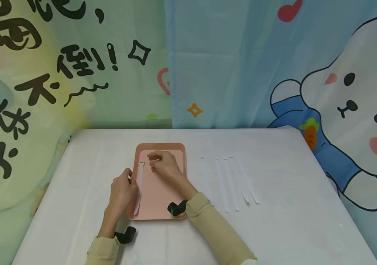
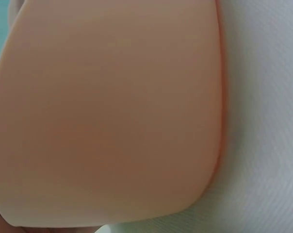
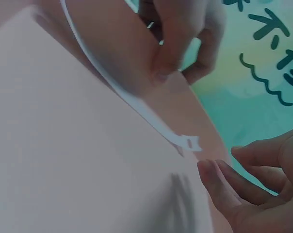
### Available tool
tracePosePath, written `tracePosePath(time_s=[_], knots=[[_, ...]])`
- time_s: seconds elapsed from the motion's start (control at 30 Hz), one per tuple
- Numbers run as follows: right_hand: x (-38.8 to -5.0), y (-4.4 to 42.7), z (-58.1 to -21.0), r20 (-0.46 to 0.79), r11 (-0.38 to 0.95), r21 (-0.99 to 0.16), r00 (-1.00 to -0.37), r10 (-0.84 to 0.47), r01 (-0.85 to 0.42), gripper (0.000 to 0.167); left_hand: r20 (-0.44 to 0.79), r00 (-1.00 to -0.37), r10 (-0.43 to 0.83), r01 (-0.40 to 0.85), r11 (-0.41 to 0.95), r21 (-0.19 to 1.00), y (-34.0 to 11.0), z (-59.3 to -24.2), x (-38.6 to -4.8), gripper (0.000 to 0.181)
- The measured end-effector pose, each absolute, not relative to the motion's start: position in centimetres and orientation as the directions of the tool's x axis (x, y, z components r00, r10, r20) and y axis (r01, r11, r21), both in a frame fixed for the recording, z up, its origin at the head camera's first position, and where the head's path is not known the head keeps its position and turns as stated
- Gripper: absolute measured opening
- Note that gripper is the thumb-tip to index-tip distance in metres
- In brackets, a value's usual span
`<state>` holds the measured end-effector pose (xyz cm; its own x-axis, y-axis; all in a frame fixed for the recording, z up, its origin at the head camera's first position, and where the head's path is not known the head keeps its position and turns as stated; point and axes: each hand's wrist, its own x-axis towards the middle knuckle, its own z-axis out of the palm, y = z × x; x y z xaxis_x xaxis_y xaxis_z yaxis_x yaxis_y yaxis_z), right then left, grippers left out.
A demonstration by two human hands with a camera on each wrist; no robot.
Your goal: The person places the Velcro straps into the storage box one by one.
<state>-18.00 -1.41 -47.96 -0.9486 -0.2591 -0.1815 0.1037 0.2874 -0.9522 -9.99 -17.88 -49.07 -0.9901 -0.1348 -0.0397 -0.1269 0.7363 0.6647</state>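
A white cable tie lies lengthwise along the left inner side of a pink tray. My left hand grips the tray's left rim, its thumb on the inner side in the right wrist view. Over the upper part of the tray hovers my right hand, fingers loosely bent and holding nothing. In the right wrist view the right hand's fingertips are close to the tie's square head, apart from it. The left wrist view shows mostly the tray's pink surface.
Several more white cable ties lie spread out on the white table to the right of the tray. Printed cloth curtains hang behind the table. A small black wrist camera sits at the right wrist.
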Motion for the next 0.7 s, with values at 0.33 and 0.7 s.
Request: tracePosePath(time_s=[0.33,0.7], knots=[[-17.0,2.2,-46.5,-0.13,0.176,-0.98,-0.961,-0.242,0.088,0.025,-0.038,-0.988,-0.148,-0.135,0.725,0.675,-17.9,-49.1,-10.0,0.01],[-16.4,6.4,-47.0,-0.121,0.074,-0.991,-0.987,-0.108,0.114,0.024,-0.046,-0.989,-0.139,-0.133,0.73,0.67,-17.8,-49.1,-10.0,0.01]])
